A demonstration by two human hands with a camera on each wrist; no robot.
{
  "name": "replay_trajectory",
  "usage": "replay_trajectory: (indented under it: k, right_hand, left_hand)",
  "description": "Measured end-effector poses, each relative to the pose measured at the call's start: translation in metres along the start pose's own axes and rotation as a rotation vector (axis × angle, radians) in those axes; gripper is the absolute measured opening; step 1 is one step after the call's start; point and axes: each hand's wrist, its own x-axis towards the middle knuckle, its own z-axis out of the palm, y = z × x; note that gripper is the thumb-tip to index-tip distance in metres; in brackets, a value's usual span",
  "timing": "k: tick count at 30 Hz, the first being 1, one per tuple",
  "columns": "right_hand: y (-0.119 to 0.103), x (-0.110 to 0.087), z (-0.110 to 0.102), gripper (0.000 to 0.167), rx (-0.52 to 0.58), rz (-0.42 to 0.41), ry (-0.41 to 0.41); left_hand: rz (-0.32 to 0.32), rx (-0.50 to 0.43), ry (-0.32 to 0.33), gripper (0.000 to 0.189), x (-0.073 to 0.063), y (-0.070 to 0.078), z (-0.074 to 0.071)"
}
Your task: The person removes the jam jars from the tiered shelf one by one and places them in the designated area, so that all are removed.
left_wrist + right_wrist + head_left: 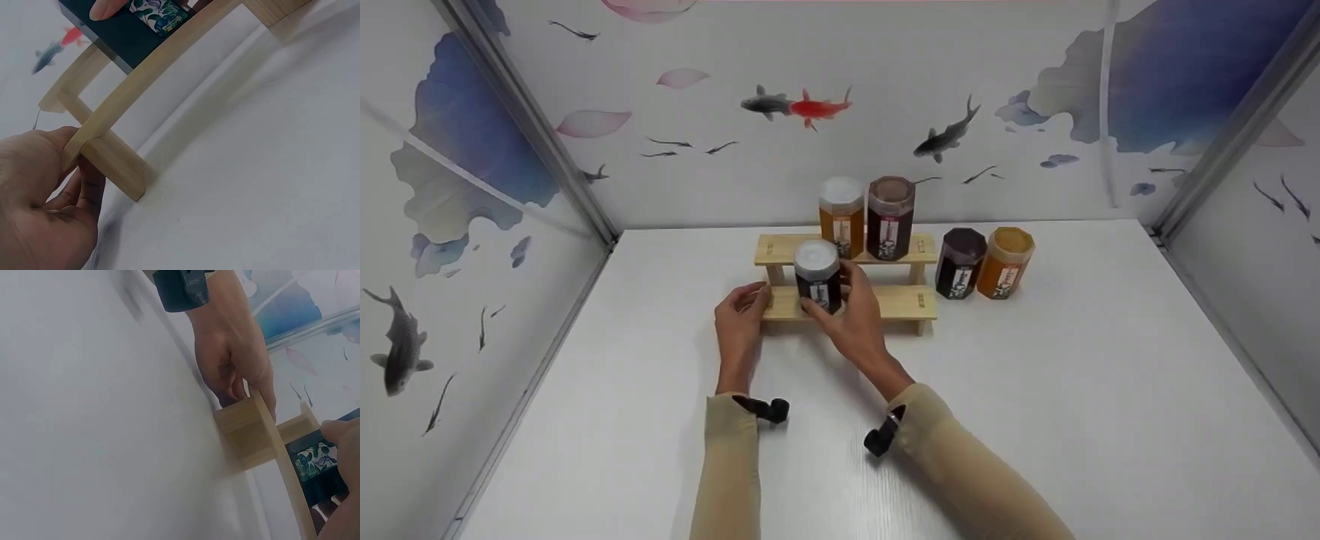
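A two-step wooden display rack (885,304) stands at the middle of the table. My left hand (741,315) pinches the left end of its lower step, the thumb side above and curled fingers (91,191) below. On that step, toward the left, is a dark octagonal jar (819,281) with a whitish top and a patterned label. My right hand (859,315) holds this jar from its right side, thumb in front. The upper step carries an amber jar (841,217) and a dark reddish jar (891,221), side by side.
Right of the rack, a dark jar (960,264) and an orange jar (1005,264) stand close together on the white table (1080,390). Printed wall panels (997,60) enclose the back and sides. Each wrist wears a small black camera (769,409).
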Motion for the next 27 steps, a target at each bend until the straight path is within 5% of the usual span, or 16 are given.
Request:
replay_trajectory:
  k: [14, 27]
  right_hand:
    - [-0.004, -0.006, -0.024, 0.080, 0.125, 0.046, -0.032]
    - [0.006, -0.010, -0.100, 0.078, 0.061, -0.035, 0.127]
  left_hand:
    - [-0.014, 0.007, -0.006, 0.031, 0.000, 0.001, -0.001]
    - [0.003, 0.037, -0.004, 0.032, 0.000, 0.002, -0.002]
